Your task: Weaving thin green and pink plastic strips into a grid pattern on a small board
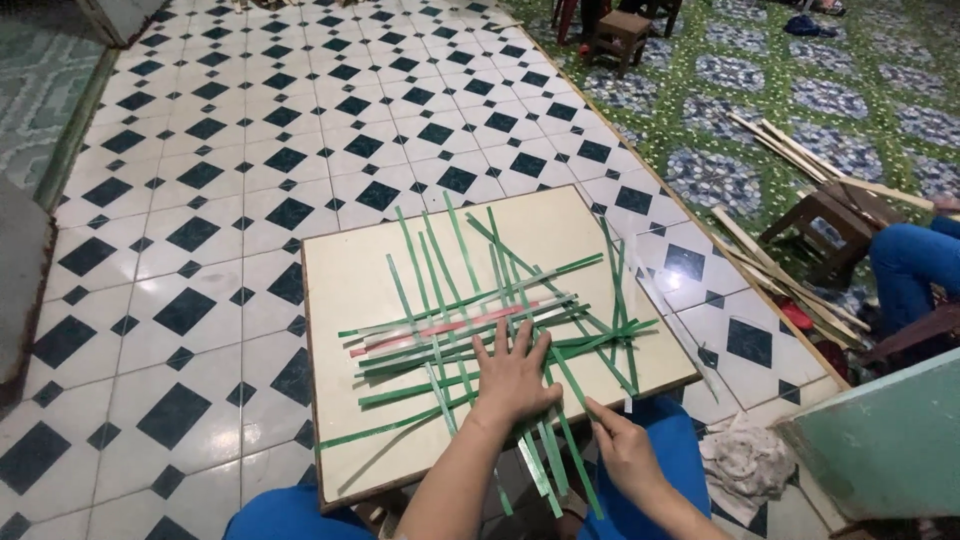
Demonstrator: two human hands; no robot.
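From the head view, the left hand (515, 378) lies flat with fingers spread, pressing down on the crossing green strips (470, 300) that sit on the cream board (350, 270) across the person's lap, with a pink strip (450, 328) woven among them just above the fingertips. The right hand (625, 450) is down at the board's near edge, pinching the end of one green strip between thumb and fingers. Black-and-white floor tiles (250, 150) spread beyond, and a small wooden stool (620, 35) stands well away.
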